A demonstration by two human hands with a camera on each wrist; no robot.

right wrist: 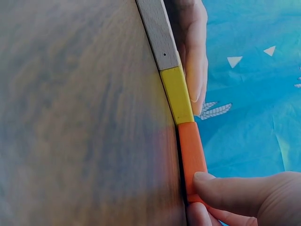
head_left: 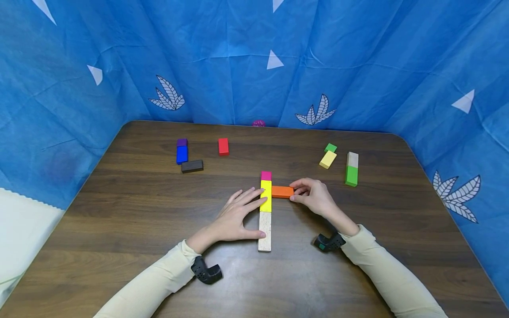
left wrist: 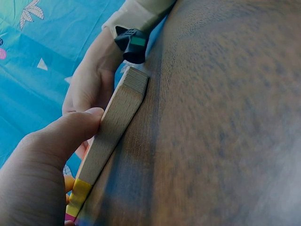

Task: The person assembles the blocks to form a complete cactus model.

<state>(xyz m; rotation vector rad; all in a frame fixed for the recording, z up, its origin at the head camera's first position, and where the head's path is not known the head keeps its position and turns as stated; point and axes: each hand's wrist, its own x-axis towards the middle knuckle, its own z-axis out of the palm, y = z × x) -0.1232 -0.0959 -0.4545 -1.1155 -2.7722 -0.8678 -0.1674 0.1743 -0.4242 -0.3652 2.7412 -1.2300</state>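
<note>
At mid-frame, the likely light, rigid orange block is being pinched at its outer end by the right hand, left hand spread across the yellow block.

Left forearm, cream-sleeved, extends from lower left; left hand back-up, fingers spread, nearly straight, left thumb stretched well apart. Right forearm, likewise sleeved, angles from lower right; right hand turned inward, index finger and right thumb pinching.
</note>
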